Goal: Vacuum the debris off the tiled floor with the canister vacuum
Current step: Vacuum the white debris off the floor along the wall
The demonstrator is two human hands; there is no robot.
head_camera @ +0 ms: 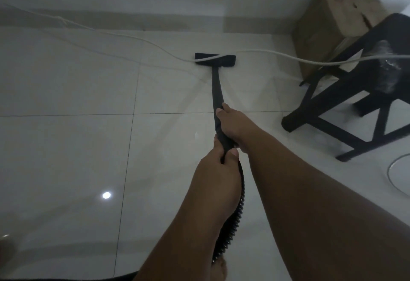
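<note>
Black plastic vacuum wand (216, 90): right hand (233, 125) grips ahead, left hand (217, 161) behind, for leverage. Flat black nozzle (215, 60) prob. under white cable (266, 55).

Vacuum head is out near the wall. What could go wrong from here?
1. The white cord lies across the floor head; pushing on could snag it or drag it along.
2. The black stool stands close on the right; a sideways swing of the wand could knock its leg.
3. The ribbed hose trails back toward the person; a step could catch on it.
</note>
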